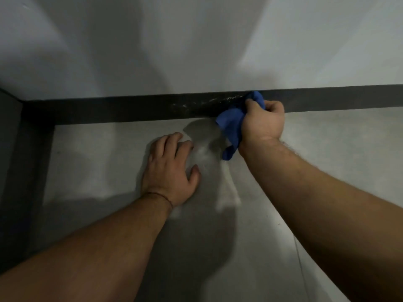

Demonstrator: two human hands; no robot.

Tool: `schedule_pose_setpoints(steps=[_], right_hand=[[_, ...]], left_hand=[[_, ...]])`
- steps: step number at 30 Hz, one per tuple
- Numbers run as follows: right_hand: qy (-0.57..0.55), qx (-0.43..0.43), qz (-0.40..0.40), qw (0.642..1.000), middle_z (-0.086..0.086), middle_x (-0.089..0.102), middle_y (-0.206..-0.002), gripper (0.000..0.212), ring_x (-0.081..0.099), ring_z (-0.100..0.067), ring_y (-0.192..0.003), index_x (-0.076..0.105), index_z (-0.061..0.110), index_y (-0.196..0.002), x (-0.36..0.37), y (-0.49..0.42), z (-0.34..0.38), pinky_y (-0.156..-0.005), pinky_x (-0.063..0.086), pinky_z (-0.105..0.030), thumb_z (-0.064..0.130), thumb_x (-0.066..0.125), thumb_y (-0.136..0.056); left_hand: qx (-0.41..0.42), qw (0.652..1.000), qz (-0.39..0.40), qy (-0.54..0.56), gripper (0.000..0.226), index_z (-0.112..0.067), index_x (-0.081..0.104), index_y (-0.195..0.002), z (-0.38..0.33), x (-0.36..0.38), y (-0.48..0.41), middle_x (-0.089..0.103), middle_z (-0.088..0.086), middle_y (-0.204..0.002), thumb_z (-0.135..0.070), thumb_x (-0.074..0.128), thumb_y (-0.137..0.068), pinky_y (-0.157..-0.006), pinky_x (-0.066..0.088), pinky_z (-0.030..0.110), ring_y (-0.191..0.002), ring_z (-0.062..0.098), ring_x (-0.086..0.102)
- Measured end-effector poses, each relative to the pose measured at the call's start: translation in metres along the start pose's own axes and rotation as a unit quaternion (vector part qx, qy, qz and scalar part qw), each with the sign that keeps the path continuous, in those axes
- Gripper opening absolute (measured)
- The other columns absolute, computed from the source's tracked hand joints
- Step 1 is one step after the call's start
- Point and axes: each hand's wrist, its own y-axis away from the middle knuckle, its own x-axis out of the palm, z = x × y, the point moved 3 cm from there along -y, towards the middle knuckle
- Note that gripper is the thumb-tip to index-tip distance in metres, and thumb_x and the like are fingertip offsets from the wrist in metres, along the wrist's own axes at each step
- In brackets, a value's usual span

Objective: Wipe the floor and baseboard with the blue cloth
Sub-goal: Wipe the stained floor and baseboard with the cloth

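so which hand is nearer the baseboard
Right. The right hand grips the blue cloth right up against the baseboard. The left hand rests flat on the floor, well short of it.

floor (98, 162): grey, smooth | left hand (170, 168) flat on it

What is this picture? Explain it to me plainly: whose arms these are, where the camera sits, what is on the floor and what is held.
There is no machine: these are a person's two bare arms, seen from a camera worn on the head, looking down. The right hand grips a blue cloth and holds it against the dark baseboard, where pale smears show. The left hand rests flat on the grey floor. Above is a plain wall.
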Motion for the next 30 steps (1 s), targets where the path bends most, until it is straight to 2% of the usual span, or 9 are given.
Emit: schedule_pose_setpoints(steps=[5,10,16,18,22,25,27,28,30], right_hand=[[0.025,0.004,0.071,0.997,-0.002,0.072,-0.088,0.019,0.072,-0.018,-0.086,0.059,0.025,-0.084,0.014,0.015,-0.013,-0.082,0.064,-0.042,0.022,0.077,-0.088],[-0.017,0.026,-0.004,1.000,-0.006,0.069,-0.083,0.023,0.074,-0.028,-0.088,0.055,0.021,-0.079,-0.007,-0.004,-0.003,-0.082,0.063,-0.047,0.013,0.075,-0.087],[-0.003,0.032,0.012,0.999,-0.003,0.068,-0.082,0.023,0.072,-0.020,-0.081,0.054,0.021,-0.081,0.006,0.004,-0.002,-0.070,0.061,-0.034,0.013,0.074,-0.088],[0.024,0.025,0.055,0.998,-0.003,0.069,-0.086,0.021,0.071,-0.018,-0.083,0.055,0.021,-0.083,0.014,0.011,-0.006,-0.074,0.061,-0.034,0.016,0.075,-0.089],[0.012,0.001,0.107,0.994,-0.009,0.074,-0.096,0.016,0.073,-0.023,-0.093,0.061,0.015,-0.094,0.014,0.018,-0.013,-0.089,0.062,-0.044,0.018,0.076,-0.089],[0.040,-0.053,0.168,0.984,-0.008,0.075,-0.106,0.024,0.072,-0.020,-0.100,0.066,0.013,-0.107,-0.001,0.016,-0.014,-0.097,0.059,-0.043,0.027,0.075,-0.091],[0.143,-0.160,0.206,0.955,0.001,0.072,-0.109,0.024,0.067,-0.011,-0.103,0.068,0.018,-0.115,-0.013,0.016,-0.010,-0.100,0.056,-0.035,0.030,0.070,-0.094],[0.205,-0.232,0.228,0.923,0.003,0.070,-0.114,0.025,0.065,-0.010,-0.105,0.067,0.021,-0.119,-0.018,0.017,-0.008,-0.099,0.054,-0.031,0.031,0.067,-0.096],[0.305,-0.373,0.277,0.831,0.001,0.069,-0.121,0.029,0.063,-0.015,-0.110,0.066,0.024,-0.124,-0.020,0.021,-0.005,-0.097,0.049,-0.029,0.032,0.064,-0.097]], left_hand=[[-0.009,1.000,0.009,-0.007,0.065,-0.019,0.055,-0.137,0.000,0.001,-0.001,0.046,0.011,-0.148,-0.058,0.045,-0.084,-0.114,0.040,0.050,-0.138,0.034,0.039],[0.002,1.000,-0.008,0.007,0.062,-0.017,0.058,-0.134,0.000,0.000,0.000,0.048,0.012,-0.147,-0.051,0.049,-0.084,-0.113,0.039,0.048,-0.135,0.034,0.042],[-0.003,1.000,0.001,0.000,0.063,-0.021,0.054,-0.138,0.000,0.001,-0.001,0.043,0.009,-0.151,-0.055,0.049,-0.085,-0.116,0.036,0.046,-0.139,0.032,0.036],[-0.006,1.000,0.010,-0.009,0.065,-0.022,0.051,-0.140,0.001,0.004,-0.001,0.040,0.009,-0.153,-0.057,0.050,-0.086,-0.118,0.035,0.046,-0.141,0.031,0.034],[-0.004,1.000,-0.010,0.005,0.066,-0.020,0.053,-0.139,0.003,0.007,0.001,0.043,0.009,-0.151,-0.056,0.052,-0.084,-0.117,0.037,0.046,-0.141,0.032,0.036],[0.002,1.000,-0.018,0.020,0.065,-0.021,0.054,-0.137,0.003,0.004,0.002,0.046,0.006,-0.148,-0.056,0.053,-0.081,-0.115,0.038,0.044,-0.138,0.030,0.038],[-0.007,0.999,-0.012,0.040,0.062,-0.023,0.055,-0.136,0.003,0.000,0.003,0.046,0.003,-0.148,-0.054,0.052,-0.082,-0.115,0.036,0.040,-0.139,0.026,0.038],[-0.017,0.998,-0.015,0.066,0.058,-0.023,0.056,-0.135,0.004,-0.002,0.004,0.047,0.002,-0.148,-0.050,0.051,-0.083,-0.115,0.036,0.038,-0.138,0.024,0.039],[-0.054,0.986,-0.039,0.155,0.046,-0.018,0.060,-0.129,0.007,-0.008,0.005,0.050,0.003,-0.144,-0.033,0.052,-0.086,-0.113,0.038,0.034,-0.135,0.021,0.042]])
